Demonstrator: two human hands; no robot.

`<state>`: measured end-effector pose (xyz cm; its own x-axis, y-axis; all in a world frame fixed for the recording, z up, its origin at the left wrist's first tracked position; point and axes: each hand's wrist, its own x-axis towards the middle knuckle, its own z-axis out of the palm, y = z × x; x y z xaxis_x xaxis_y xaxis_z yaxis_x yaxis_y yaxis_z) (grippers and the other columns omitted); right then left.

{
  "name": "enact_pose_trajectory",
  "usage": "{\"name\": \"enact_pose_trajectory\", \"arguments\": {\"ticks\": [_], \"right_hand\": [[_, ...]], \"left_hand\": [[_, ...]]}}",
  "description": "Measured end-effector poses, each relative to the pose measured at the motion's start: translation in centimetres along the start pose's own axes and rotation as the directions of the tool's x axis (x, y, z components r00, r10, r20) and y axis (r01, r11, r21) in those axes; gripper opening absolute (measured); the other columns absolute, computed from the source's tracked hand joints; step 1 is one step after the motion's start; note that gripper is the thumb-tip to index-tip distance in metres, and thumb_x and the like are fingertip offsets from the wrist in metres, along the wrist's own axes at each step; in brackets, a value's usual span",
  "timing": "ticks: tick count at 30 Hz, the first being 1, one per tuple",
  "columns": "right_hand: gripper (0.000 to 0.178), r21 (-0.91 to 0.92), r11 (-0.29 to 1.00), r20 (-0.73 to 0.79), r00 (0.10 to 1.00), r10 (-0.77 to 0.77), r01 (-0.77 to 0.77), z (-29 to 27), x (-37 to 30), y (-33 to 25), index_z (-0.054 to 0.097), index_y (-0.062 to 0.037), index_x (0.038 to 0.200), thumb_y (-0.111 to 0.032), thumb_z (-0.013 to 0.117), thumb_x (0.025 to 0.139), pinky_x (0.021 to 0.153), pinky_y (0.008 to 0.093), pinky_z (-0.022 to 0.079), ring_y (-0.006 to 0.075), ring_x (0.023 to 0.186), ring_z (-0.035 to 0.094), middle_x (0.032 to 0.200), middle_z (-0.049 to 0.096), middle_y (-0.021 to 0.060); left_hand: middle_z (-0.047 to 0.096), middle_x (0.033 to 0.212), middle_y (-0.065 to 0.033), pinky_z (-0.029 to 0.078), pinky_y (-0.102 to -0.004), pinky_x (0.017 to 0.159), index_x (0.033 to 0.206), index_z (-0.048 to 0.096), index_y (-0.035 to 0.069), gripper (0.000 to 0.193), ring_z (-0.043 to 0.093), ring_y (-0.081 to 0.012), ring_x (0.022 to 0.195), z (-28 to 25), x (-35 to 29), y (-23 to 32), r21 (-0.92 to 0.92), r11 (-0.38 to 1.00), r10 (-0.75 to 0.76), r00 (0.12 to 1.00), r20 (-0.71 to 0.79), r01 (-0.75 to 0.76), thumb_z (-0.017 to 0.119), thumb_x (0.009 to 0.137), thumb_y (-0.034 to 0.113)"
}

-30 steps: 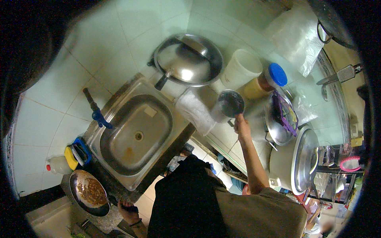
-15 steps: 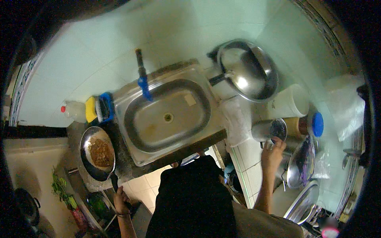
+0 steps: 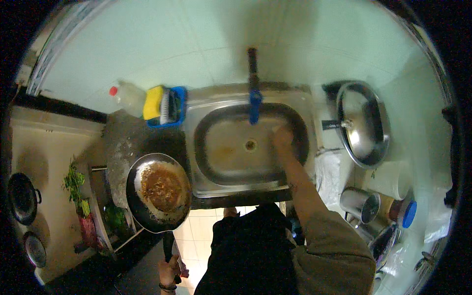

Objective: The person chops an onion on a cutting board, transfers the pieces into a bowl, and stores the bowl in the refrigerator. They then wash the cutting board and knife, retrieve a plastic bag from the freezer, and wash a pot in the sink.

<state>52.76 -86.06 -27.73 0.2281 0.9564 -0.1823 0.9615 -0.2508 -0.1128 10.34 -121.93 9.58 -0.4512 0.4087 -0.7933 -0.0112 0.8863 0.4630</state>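
Observation:
My left hand (image 3: 169, 271) is closed round the black handle of a frying pan (image 3: 138, 207), whose inside is coated with brown residue. The pan is at the counter's edge, left of the stainless steel sink (image 3: 300, 180). Inside the sink, right of the drain, my right hand (image 3: 282, 138) reaches down to the basin. Its fingers are smeared, and the pale rectangular piece seen there earlier is mostly hidden by it. Above the basin hangs a tap with a blue spout (image 3: 255, 105).
A blue caddy (image 3: 180, 93) with a yellow sponge (image 3: 153, 101) and brush stands left of the sink, beside a red-capped bottle (image 3: 129, 98). To the right are a large metal wok (image 3: 361, 147), a white cloth (image 3: 327, 172), a metal mug (image 3: 356, 202) and a blue-lidded jar (image 3: 409, 214).
My right hand has left the metal mug on the right and come into the sink. My left hand still holds the pan, now turned and closer. The view has shifted.

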Motion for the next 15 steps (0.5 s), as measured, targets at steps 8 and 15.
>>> {"name": "enact_pose_trajectory", "arguments": {"ticks": [8, 15], "right_hand": [[0.041, 0.489, 0.87, 0.232, 0.971, -0.061, -0.062, -3.6, -2.1, -9.1, 0.065, -0.0023, 0.093, -0.036, 0.077, 0.073, 0.069, 0.0377, 0.051, 0.0243, 0.08, 0.065, 0.085, 0.066, 0.0121], [0.025, 0.859, -0.228, 0.366, 0.861, -0.353, -0.459, -8.0, 0.1, -24.0, 0.061, -0.0034, 0.096, -0.024, 0.07, 0.084, 0.067, 0.0248, 0.053, 0.0143, 0.075, 0.06, 0.087, 0.061, 0.0036]], "left_hand": [[0.045, 0.049, -0.0011, 0.036, -0.0274, 0.033, 0.077, 0.051, 0.005, 0.021, 0.044, -0.0104, 0.036, -5.1, 2.4, -0.6, 0.002, 0.992, -0.127, 0.992, 0.026, 0.127, 0.067, 0.085, 0.016], [0.046, 0.051, 0.0009, 0.037, -0.0247, 0.034, 0.081, 0.051, 0.008, 0.021, 0.045, -0.0088, 0.037, -8.2, 5.1, -1.7, 0.071, 0.991, -0.124, 0.987, 0.1, 0.117, 0.068, 0.086, 0.019]]}}
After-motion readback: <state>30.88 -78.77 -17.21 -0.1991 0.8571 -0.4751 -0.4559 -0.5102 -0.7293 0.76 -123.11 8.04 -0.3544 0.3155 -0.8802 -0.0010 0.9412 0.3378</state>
